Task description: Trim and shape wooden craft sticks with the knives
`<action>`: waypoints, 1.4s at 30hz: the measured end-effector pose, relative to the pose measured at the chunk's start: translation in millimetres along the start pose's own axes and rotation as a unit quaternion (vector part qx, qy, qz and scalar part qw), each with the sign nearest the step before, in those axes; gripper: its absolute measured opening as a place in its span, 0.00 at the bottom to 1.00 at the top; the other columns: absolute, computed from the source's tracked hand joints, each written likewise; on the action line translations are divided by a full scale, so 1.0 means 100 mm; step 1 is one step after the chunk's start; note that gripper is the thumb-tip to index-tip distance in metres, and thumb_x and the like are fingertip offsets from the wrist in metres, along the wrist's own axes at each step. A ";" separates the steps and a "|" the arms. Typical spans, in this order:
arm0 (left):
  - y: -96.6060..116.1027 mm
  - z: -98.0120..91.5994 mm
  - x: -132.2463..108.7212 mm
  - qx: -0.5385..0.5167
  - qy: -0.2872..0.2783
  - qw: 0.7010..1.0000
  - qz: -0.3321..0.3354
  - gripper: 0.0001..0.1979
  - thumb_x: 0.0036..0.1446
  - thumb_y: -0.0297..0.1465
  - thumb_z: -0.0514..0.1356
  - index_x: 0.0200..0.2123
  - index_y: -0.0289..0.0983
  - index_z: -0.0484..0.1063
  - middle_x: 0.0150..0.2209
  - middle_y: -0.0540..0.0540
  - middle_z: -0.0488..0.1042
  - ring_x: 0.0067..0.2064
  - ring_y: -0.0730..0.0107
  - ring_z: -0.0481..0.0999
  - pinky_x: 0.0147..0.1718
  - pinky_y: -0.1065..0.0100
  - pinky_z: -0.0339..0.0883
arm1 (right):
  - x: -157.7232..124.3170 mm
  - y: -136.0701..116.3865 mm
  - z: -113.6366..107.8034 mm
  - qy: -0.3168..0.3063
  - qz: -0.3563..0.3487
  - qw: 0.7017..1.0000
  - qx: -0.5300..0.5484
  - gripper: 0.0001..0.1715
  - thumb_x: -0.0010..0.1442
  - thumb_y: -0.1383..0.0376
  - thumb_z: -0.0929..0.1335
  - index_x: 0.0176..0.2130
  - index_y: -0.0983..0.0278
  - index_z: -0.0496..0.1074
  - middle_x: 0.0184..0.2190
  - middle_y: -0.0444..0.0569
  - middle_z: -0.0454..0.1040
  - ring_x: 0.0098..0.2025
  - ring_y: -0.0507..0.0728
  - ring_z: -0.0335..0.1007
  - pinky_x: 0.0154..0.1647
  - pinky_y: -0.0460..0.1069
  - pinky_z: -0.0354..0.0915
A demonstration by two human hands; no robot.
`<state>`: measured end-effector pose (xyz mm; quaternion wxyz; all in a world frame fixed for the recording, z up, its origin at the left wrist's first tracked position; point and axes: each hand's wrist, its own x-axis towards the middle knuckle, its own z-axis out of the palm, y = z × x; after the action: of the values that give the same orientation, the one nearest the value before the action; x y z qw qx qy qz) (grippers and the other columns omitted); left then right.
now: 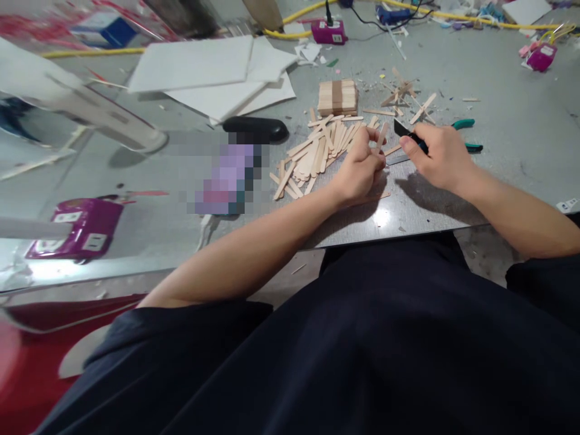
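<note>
Fingers of the left hand [360,164] pinched one wooden craft stick [381,136], tilted, over the bench [512,103]. Fingers of the right hand [441,154] were wrapped round a black utility knife [418,143], blade just beside the stick. Loose craft sticks [319,151] lay heaped leftward, a banded bundle [336,96] behind; green-handled pliers [474,147] lay rightward.

Pale tan sticks [317,154], black knife [419,143], teal-handled pliers [463,124], purple socket block [324,33], yellow cable [303,12], grey tabletop [512,145]

The sticks [319,151] are matt, bare wood; the surface [521,121] looks smooth, faintly shiny; lower left, a socket block [84,226] of glossy plastic.
</note>
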<state>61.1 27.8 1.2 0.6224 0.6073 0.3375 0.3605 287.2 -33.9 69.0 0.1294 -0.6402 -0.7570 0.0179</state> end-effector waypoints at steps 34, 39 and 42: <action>0.59 -0.21 0.00 0.430 -0.143 0.886 -0.099 0.02 0.73 0.30 0.70 0.44 0.41 0.84 0.31 0.47 0.84 0.36 0.61 0.83 0.42 0.62 0.72 | -0.05 -0.20 -0.16 -0.234 -0.057 0.964 -0.113 0.40 0.94 0.44 0.59 0.69 0.66 0.89 0.62 0.68 0.93 0.54 0.72 0.86 0.45 0.60 0.56; 0.60 -0.21 -0.01 0.454 -0.139 0.874 -0.103 0.02 0.74 0.32 0.70 0.47 0.42 0.84 0.32 0.47 0.85 0.38 0.60 0.85 0.46 0.61 0.75 | -0.06 -0.22 -0.13 -0.221 -0.047 0.968 -0.105 0.42 0.94 0.42 0.59 0.69 0.66 0.89 0.61 0.68 0.93 0.56 0.73 0.87 0.49 0.60 0.62; 0.61 -0.19 -0.01 0.457 -0.137 0.871 -0.116 0.04 0.73 0.31 0.69 0.49 0.42 0.83 0.33 0.48 0.86 0.39 0.59 0.86 0.48 0.61 0.77 | -0.07 -0.23 -0.10 -0.207 -0.045 0.972 -0.105 0.42 0.94 0.42 0.58 0.68 0.64 0.90 0.59 0.66 0.93 0.57 0.74 0.87 0.50 0.60 0.65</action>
<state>41.5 36.6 61.8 0.3530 0.8234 0.4443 0.0044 268.0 -46.3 82.0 -0.0971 -0.5982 -0.7928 0.0650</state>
